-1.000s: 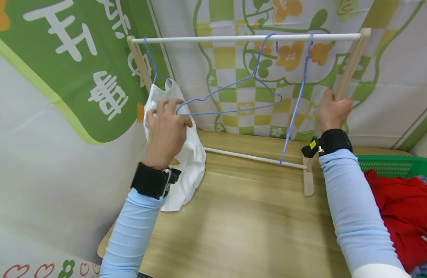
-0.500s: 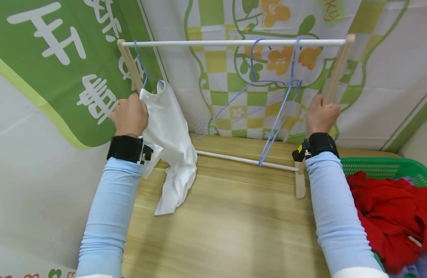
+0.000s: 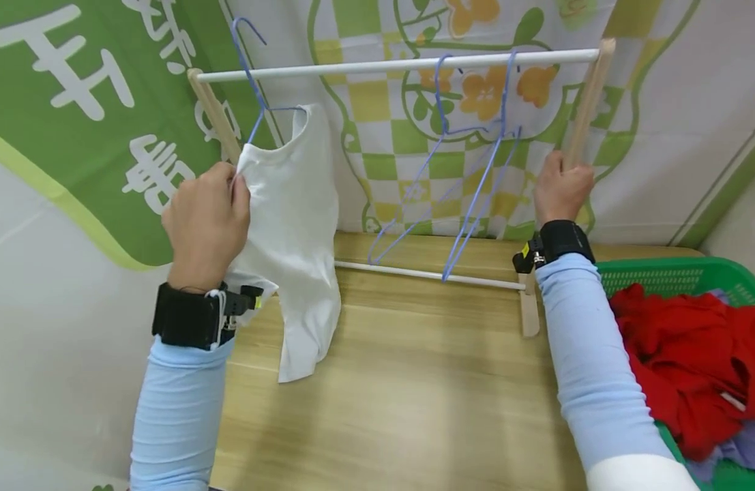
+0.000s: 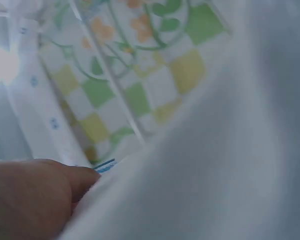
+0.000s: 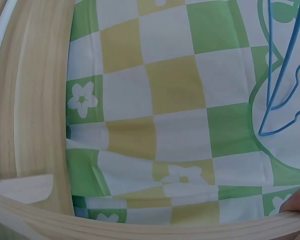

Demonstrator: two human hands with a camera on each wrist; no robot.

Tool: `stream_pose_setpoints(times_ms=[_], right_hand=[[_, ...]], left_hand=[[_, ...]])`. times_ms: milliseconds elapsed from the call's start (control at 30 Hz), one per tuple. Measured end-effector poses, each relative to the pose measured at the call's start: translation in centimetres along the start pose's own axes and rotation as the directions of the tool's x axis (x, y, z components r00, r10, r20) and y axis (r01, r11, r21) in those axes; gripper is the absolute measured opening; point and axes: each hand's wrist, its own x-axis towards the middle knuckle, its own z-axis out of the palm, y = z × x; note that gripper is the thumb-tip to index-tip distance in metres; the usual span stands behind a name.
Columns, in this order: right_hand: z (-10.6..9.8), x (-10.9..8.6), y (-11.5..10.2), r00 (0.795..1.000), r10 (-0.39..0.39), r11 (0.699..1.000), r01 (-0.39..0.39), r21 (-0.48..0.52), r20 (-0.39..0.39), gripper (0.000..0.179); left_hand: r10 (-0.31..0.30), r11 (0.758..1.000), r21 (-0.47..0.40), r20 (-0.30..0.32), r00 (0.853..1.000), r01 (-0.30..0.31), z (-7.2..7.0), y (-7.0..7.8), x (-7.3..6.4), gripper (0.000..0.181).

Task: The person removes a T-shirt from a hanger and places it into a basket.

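A white shirt (image 3: 291, 204) hangs on a blue wire hanger (image 3: 258, 102). My left hand (image 3: 205, 228) grips it at the near shoulder, where the hanger's arm runs under the cloth. The hanger's hook stands above the white rail (image 3: 377, 67), apart from it. In the left wrist view the shirt (image 4: 225, 150) fills much of the picture beside my hand (image 4: 35, 197). My right hand (image 3: 563, 187) holds the rack's right wooden post (image 3: 588, 102); in the right wrist view only a bit of a finger shows at the post (image 5: 165, 230).
Two bare blue hangers, a nearer one (image 3: 441, 126) and another (image 3: 506, 95), hang toward the rail's right end. A green basket (image 3: 653, 273) with red clothes (image 3: 684, 354) stands at the right. Below lies the wooden tabletop (image 3: 402, 395), with a patterned cloth (image 3: 377, 167) behind the rack.
My left hand let go of a bare hanger, which swung round, then moved left to the shirt. The shirt's hanger has risen off the rail. My right hand keeps holding the post.
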Motion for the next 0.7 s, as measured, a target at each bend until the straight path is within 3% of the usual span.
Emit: stream_pose_setpoints(times_ms=[133, 267, 367, 500, 600, 700], right_hand=[[0.1, -0.7, -1.6, 1.0, -0.024, 0.999, 0.024, 0.023, 0.016, 0.047], [0.0, -2.4, -4.1, 0.997, -0.055, 0.997, 0.052, 0.057, 0.053, 0.047], [-0.1, -2.9, -5.0, 0.996, -0.066, 0.995, 0.061, 0.074, 0.067, 0.046], [-0.1, -2.8, -5.6, 0.996, -0.074, 0.995, 0.069, 0.077, 0.059, 0.046], [-0.1, -2.3, -5.8, 0.994, -0.084, 0.994, 0.078, 0.082, 0.064, 0.046], [-0.2, -1.4, -5.3, 0.992, -0.085, 0.994, 0.077, 0.081, 0.092, 0.046]], left_hand=[[0.078, 0.994, -0.076, -0.062, 0.995, -0.082, -0.3, 0.7, -2.9, 0.037], [0.119, 0.976, -0.171, -0.108, 0.987, -0.136, 1.6, 0.1, -5.8, 0.029], [0.1, 0.956, -0.266, -0.113, 0.989, -0.127, 4.8, -0.7, -7.7, 0.023], [0.092, 0.912, -0.397, -0.045, 0.995, -0.102, 10.1, -1.3, -9.3, 0.019], [0.131, 0.869, -0.486, 0.052, 0.99, -0.089, 13.9, -1.0, -9.3, 0.018], [0.168, 0.83, -0.554, 0.144, 0.975, -0.061, 16.9, -0.3, -8.6, 0.019]])
